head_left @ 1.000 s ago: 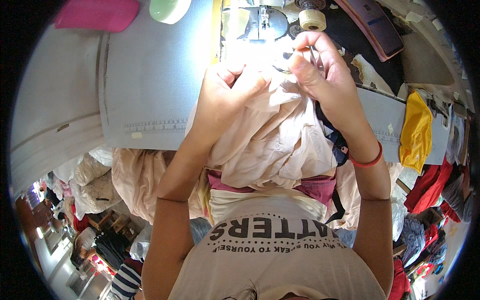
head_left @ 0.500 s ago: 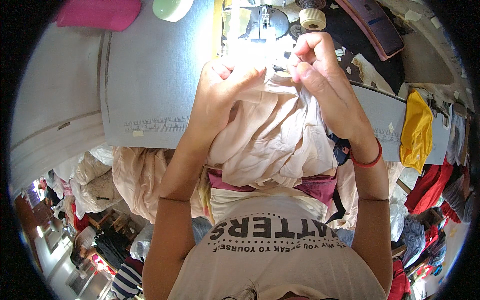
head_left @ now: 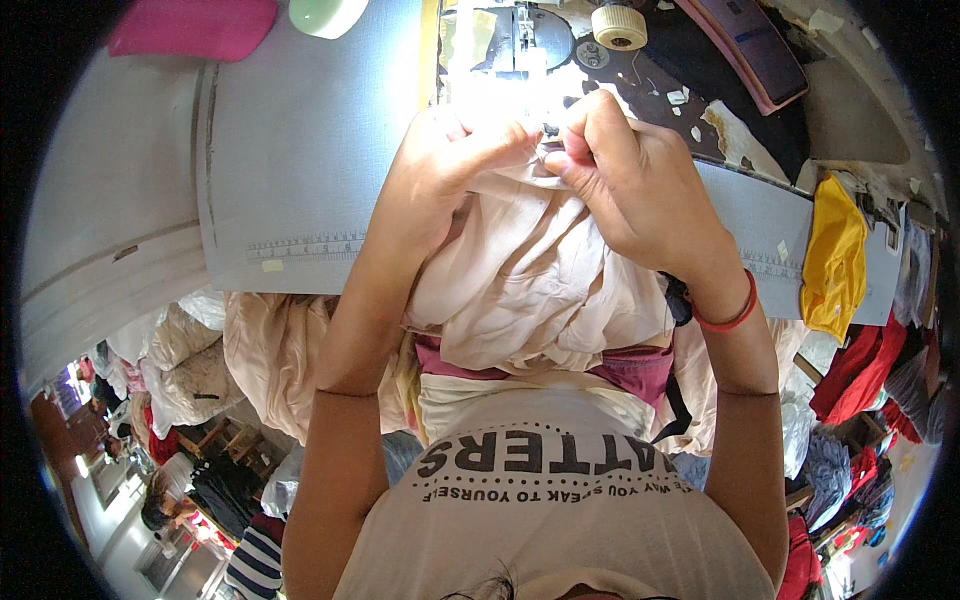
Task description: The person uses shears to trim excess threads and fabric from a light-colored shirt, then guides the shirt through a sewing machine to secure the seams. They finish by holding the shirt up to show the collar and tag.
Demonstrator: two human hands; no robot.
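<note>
A pale pink, gathered piece of fabric (head_left: pixel 540 270) hangs from the sewing machine's bed toward my lap. Its upper edge is pinched by my left hand (head_left: pixel 450 160), closed with the thumb on top. Close beside it, my right hand (head_left: pixel 625 170) is also closed, thumb and curled fingers on the same edge. Just beyond both hands is the sewing machine (head_left: pixel 535 45), with its needle area washed out by a bright lamp. Glare hides the fabric's far end there.
A ruler strip (head_left: pixel 310 246) runs along the grey table's near edge. At the far left are a pink object (head_left: pixel 190 28) and a pale green one (head_left: pixel 328 14). A phone (head_left: pixel 755 50) lies at the far right, above a yellow cloth (head_left: pixel 833 260). Garment piles flank me.
My right hand has moved left and nearer to me, from beside the machine onto the fabric's edge. My left hand has stayed nearly in place.
</note>
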